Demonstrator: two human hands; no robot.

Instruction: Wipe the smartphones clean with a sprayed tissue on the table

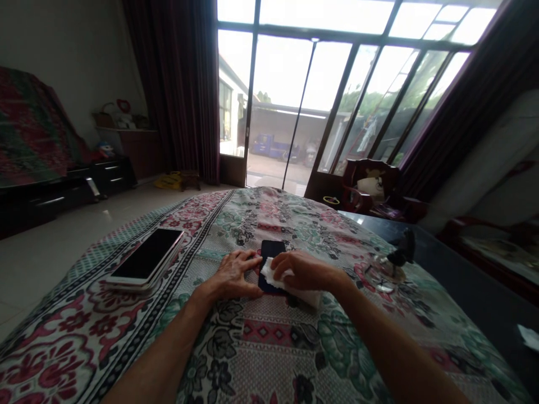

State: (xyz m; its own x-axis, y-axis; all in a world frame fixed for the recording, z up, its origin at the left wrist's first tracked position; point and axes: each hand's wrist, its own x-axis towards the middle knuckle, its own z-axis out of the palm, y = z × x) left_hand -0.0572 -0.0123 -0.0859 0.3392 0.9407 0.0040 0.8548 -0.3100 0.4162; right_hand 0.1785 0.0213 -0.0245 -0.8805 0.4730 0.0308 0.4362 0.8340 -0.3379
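Note:
A dark smartphone (273, 248) lies flat on the patterned tablecloth (269, 353) in front of me. My left hand (236, 273) rests at its left side with fingers spread, the thumb and a fingertip touching the phone's edge. Bunched in the closed fingers of my right hand (301, 269) is a white tissue (268, 270), pressed onto the phone's screen. Part of the tissue trails below that hand, and the two cover the phone's right and lower area.
A stack of white-framed phones or tablets (147, 257) lies to the left. At right stands a clear bottle (384, 274) with a black spray head (404, 249). Beyond are a dark tabletop (446, 264), a wooden chair (370, 182) and glass doors (290, 112).

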